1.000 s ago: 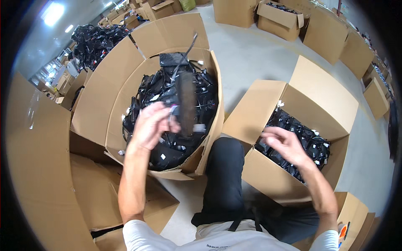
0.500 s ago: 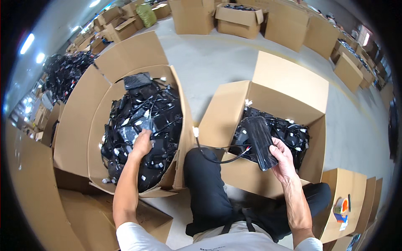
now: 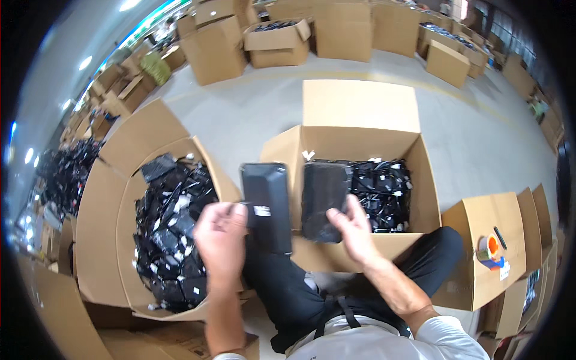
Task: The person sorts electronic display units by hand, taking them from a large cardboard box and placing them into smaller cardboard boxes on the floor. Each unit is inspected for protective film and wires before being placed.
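Observation:
My left hand (image 3: 221,234) is closed on the left edge of a flat black rectangular pack (image 3: 268,210) with a small white label. Side by side with it, a second black pack (image 3: 324,204), its surface wrinkled like film, is gripped by my right hand (image 3: 353,231) at its lower right. The two packs are held up over my lap and the near left part of the right carton (image 3: 360,107). More black packs (image 3: 384,186) with white connectors lie in that carton. The left carton (image 3: 99,234) holds a jumbled heap of black packs and cables (image 3: 171,240).
At the right stands a closed carton (image 3: 498,234) with an orange-cored tape roll (image 3: 488,246) on its face. Several large cartons (image 3: 342,33) line the far side of the grey floor (image 3: 252,108). Another dark heap (image 3: 69,174) lies at the far left.
My left hand has come up from the left carton's heap and moved right, now holding a pack. My right hand's pack has shifted left and turned more upright. The view has turned.

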A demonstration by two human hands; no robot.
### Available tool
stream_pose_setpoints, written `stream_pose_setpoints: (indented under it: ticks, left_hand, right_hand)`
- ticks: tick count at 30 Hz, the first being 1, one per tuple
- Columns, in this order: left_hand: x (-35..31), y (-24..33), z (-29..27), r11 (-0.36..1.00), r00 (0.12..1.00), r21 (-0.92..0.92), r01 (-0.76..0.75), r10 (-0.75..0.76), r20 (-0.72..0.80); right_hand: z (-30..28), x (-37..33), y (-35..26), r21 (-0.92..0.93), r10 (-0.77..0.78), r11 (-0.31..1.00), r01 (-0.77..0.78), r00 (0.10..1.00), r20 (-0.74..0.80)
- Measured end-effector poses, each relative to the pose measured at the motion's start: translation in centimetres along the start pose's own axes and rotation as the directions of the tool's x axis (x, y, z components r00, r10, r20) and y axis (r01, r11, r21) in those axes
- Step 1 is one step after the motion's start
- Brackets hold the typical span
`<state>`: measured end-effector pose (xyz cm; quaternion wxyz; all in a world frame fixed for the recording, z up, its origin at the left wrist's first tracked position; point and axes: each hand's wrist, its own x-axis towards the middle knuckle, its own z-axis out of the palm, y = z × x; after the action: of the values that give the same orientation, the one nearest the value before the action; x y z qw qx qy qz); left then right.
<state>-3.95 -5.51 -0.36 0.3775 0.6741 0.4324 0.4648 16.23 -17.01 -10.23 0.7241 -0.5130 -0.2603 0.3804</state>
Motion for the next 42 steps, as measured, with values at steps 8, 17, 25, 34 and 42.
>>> stream_pose_setpoints:
  ticks: [8,17,25,34,42]
  left_hand:
    - [-7.3,-2.2,10.5,0.943,0.967,-0.27,0.193,-0.136,0.214]
    - [-4.0,-0.5,7.4,0.906,0.879,0.102,-0.411,0.364,0.307]
    - [-6.1,-2.2,10.2,0.86,0.671,-0.298,0.413,-0.067,0.738]
    - [-5.9,-0.9,14.0,0.936,0.751,-0.18,0.302,-0.117,0.649]
    - [-6.7,-7.1,9.9,0.922,0.77,-0.205,0.327,-0.134,0.624]
  right_hand:
    - [-2.6,-5.1,-1.2,-0.123,-0.077,0.988,0.09,0.992,0.103]
    - [-7.2,-6.7,-2.9,0.035,-0.07,0.997,0.062,0.956,0.284]
    - [-7.3,-6.3,-2.0,-0.2,-0.122,0.958,0.207,0.922,0.368]
    - [-8.0,-6.2,-3.0,-0.482,-0.102,0.825,0.295,0.916,0.387]
    - [-7.3,-5.6,-2.5,-0.354,-0.02,0.911,0.213,0.879,0.477]
